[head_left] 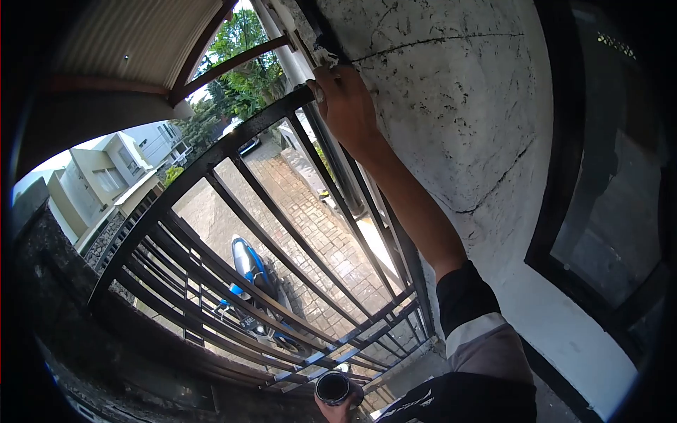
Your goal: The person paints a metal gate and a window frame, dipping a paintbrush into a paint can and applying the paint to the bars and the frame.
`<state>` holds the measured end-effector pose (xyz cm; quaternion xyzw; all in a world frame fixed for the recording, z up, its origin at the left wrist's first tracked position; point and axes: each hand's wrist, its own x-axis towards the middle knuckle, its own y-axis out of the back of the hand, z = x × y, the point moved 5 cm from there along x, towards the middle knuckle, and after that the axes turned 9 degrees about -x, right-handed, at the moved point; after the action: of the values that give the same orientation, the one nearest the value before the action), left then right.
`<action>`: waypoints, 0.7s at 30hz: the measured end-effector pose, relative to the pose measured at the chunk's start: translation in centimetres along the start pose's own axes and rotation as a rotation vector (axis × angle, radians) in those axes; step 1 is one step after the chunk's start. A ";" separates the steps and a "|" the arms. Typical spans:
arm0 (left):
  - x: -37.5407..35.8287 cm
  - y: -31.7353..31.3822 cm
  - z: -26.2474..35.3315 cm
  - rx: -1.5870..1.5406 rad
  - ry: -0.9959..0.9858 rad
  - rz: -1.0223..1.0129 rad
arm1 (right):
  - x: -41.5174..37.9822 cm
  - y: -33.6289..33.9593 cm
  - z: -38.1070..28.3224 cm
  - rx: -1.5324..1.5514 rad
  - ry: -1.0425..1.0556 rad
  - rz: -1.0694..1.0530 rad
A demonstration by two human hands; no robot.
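My right hand (343, 106) is raised at the top end of the black metal gate (233, 141), close against the wall. Its fingers are closed; whatever they hold is too small or hidden to name. Low in the view, my left hand (337, 409) is wrapped round a can (333, 386) with a dark inside, held upright below the gate's lower bars. A dark vertical post or frame edge runs up the wall beside my right hand.
The stained white wall (451, 106) has long cracks and stands to the right, beside a dark-framed window (613, 176). Beyond the bars, a blue motorbike (254, 271) stands on brick paving (317, 233). Houses, trees and a corrugated roof (127, 42) lie at the left.
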<state>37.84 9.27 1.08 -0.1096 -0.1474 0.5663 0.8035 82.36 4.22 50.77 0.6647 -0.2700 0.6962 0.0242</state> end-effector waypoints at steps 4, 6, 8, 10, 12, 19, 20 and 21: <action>0.4 1.9 -1.6 -0.021 0.011 -0.024 | 1.0 -0.8 0.7 -0.063 0.019 0.055; 0.4 0.8 0.7 0.257 0.007 0.010 | 0.4 -1.5 1.1 -0.083 -0.033 -0.067; 0.3 0.1 1.5 0.250 0.016 0.007 | -1.3 -0.7 1.1 -0.077 -0.039 -0.082; 0.5 -0.1 1.4 0.237 0.024 0.006 | -2.0 -0.2 0.6 -0.066 -0.040 -0.095; 0.6 0.0 1.0 0.238 0.044 -0.003 | -2.1 0.6 0.2 -0.035 -0.044 -0.049; 0.3 -0.3 1.4 0.214 0.049 0.001 | -1.4 -0.2 0.8 -0.029 -0.022 -0.031; 0.4 0.0 1.2 0.244 0.042 -0.002 | -2.5 0.1 0.9 -0.053 -0.030 -0.019; 0.5 0.3 0.9 0.272 0.033 -0.005 | -3.4 0.5 1.0 -0.075 -0.037 -0.006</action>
<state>37.47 9.87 1.87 -0.0086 -0.0561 0.5772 0.8146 83.44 4.51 47.33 0.6768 -0.2943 0.6732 0.0461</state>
